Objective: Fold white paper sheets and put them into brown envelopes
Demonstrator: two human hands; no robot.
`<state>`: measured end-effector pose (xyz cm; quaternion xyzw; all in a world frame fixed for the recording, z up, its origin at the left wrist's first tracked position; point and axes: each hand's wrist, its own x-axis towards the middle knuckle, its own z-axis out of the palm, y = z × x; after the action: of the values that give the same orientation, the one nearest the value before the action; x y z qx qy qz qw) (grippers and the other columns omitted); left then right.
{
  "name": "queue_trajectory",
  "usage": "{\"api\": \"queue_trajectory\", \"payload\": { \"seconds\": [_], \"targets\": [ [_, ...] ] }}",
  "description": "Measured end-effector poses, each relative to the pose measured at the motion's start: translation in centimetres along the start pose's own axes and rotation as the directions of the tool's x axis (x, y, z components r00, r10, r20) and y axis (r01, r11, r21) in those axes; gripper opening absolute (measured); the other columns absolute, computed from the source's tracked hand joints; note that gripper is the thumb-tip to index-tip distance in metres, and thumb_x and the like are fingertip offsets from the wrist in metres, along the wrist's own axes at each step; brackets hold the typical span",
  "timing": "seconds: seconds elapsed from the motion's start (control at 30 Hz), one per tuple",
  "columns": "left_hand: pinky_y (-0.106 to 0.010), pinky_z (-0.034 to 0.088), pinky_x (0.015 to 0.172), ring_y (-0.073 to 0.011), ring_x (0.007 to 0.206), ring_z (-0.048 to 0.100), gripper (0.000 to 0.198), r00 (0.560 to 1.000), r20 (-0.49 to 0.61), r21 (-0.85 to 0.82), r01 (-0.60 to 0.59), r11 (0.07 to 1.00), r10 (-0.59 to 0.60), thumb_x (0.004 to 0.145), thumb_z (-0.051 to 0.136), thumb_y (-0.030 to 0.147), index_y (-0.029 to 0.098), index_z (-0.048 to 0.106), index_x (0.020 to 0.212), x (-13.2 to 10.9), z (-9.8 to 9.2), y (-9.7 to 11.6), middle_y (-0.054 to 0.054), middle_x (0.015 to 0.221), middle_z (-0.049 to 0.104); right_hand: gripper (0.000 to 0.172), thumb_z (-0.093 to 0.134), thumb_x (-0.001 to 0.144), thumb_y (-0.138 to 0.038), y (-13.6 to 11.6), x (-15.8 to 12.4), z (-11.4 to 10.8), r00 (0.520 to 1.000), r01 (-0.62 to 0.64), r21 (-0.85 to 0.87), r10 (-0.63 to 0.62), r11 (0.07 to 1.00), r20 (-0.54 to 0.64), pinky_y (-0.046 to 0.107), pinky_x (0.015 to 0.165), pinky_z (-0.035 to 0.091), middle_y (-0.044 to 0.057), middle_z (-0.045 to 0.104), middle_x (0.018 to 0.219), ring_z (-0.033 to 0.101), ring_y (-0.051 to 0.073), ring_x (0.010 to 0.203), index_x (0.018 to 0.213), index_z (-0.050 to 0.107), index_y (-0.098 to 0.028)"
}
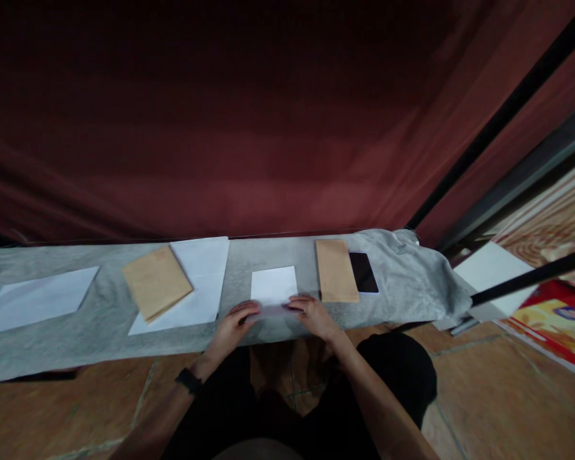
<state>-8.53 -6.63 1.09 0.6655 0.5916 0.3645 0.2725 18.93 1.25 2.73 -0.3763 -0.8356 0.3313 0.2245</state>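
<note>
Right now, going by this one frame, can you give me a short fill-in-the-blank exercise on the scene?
The left hand and right hand both touch the ____ paper. The dark phone lies beside the right-hand ____ envelope. The black band sits on the ____ wrist.
Missing words: white; brown; left.

Both forearms reach forward and converge, the left hand [233, 322], a black band on its wrist, and the right hand [312, 314] lying palm-down with fingers curled inward toward each other.
</note>
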Motion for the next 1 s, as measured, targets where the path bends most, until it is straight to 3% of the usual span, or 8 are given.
{"api": "queue_trajectory", "payload": {
  "seconds": [0.13, 0.23, 0.33, 0.43, 0.63, 0.73, 0.83, 1.0],
  "targets": [
    [-0.042, 0.052, 0.102, -0.0257, 0.106, 0.069, 0.025, 0.987, -0.083, 0.018, 0.136, 0.99, -0.134, 0.085, 0.062, 0.042, 0.023, 0.075, 0.093, 0.7, 0.0, 0.6, -0.008, 0.106, 0.077, 0.029, 0.061, 0.09, -0.014, -0.2, 0.3, -0.4, 0.999, -0.042, 0.079, 0.043, 0.996, -0.005, 0.036, 0.1, 0.053, 0.004, 0.075, 0.118, 0.07, 0.022, 0.111, 0.113, 0.075, -0.024],
    [-0.037, 0.055, 0.091, -0.0251, 0.093, 0.071, 0.023, 0.975, -0.103, 0.014, 0.201, 0.98, -0.199, 0.085, 0.062, 0.043, 0.023, 0.073, 0.083, 1.2, -0.3, 1.5, -0.006, 0.09, 0.077, 0.018, 0.062, 0.093, -0.021, 0.0, 0.7, 0.0, 0.986, -0.153, 0.023, 0.154, 0.988, -0.062, 0.033, 0.091, 0.056, 0.008, 0.077, 0.107, 0.072, 0.025, 0.102, 0.106, 0.075, -0.021],
    [-0.034, 0.055, 0.087, -0.0249, 0.091, 0.071, 0.022, 0.96, -0.145, -0.048, 0.234, 0.971, -0.238, 0.084, 0.062, 0.041, 0.023, 0.074, 0.089, 1.6, -0.2, 2.2, -0.004, 0.092, 0.078, 0.014, 0.064, 0.093, -0.025, 0.3, 1.0, 0.6, 0.967, -0.236, -0.053, 0.229, 0.97, -0.109, 0.032, 0.086, 0.056, 0.01, 0.077, 0.101, 0.073, 0.026, 0.096, 0.099, 0.074, -0.018],
    [-0.036, 0.055, 0.089, -0.0256, 0.095, 0.072, 0.025, 0.961, -0.129, -0.076, 0.238, 0.968, -0.246, 0.082, 0.064, 0.041, 0.023, 0.075, 0.096, 1.8, 0.0, 1.9, -0.005, 0.098, 0.078, 0.016, 0.064, 0.09, -0.02, 0.4, 1.3, 0.9, 0.969, -0.218, -0.04, 0.212, 0.975, -0.123, 0.032, 0.089, 0.055, 0.009, 0.076, 0.105, 0.072, 0.024, 0.099, 0.103, 0.074, -0.019],
    [-0.044, 0.051, 0.106, -0.0238, 0.112, 0.069, 0.026, 0.998, -0.029, -0.036, 0.061, 0.997, -0.062, 0.085, 0.057, 0.025, 0.023, 0.076, 0.102, 1.6, -0.5, -0.3, -0.007, 0.115, 0.076, 0.037, 0.058, 0.082, -0.003, 0.8, 1.3, 0.2, 0.998, -0.048, 0.033, 0.049, 0.998, -0.037, 0.038, 0.102, 0.053, 0.004, 0.076, 0.115, 0.069, 0.021, 0.11, 0.106, 0.078, -0.024],
    [-0.046, 0.048, 0.11, -0.0217, 0.121, 0.065, 0.04, 0.997, -0.021, 0.06, -0.074, 0.995, 0.076, 0.083, 0.048, 0.009, 0.023, 0.075, 0.109, 2.0, -1.0, -0.4, -0.007, 0.125, 0.072, 0.056, 0.053, 0.076, 0.007, 1.0, 1.1, 0.1, 0.995, 0.02, -0.029, -0.023, 0.999, -0.092, 0.042, 0.109, 0.049, 0.003, 0.072, 0.126, 0.065, 0.02, 0.12, 0.113, 0.076, -0.027],
    [-0.045, 0.047, 0.113, -0.0194, 0.127, 0.061, 0.054, 0.977, 0.091, 0.195, -0.209, 0.958, 0.194, 0.078, 0.046, -0.001, 0.026, 0.073, 0.116, 2.6, -1.6, -0.2, -0.005, 0.132, 0.069, 0.062, 0.05, 0.076, 0.009, 1.3, 0.9, 0.3, 0.989, 0.072, -0.107, -0.085, 0.992, -0.12, 0.045, 0.113, 0.046, 0.004, 0.067, 0.134, 0.06, 0.02, 0.127, 0.121, 0.072, -0.026],
    [-0.04, 0.045, 0.114, -0.0165, 0.129, 0.059, 0.06, 0.949, 0.249, 0.243, -0.256, 0.936, 0.195, 0.078, 0.043, -0.003, 0.029, 0.072, 0.12, 3.0, -2.9, -0.6, -0.002, 0.134, 0.068, 0.063, 0.052, 0.074, 0.009, 1.9, 0.4, 0.6, 0.994, 0.107, -0.171, -0.11, 0.979, -0.008, 0.044, 0.116, 0.043, 0.007, 0.063, 0.14, 0.057, 0.021, 0.132, 0.124, 0.071, -0.023]
  ]
}}
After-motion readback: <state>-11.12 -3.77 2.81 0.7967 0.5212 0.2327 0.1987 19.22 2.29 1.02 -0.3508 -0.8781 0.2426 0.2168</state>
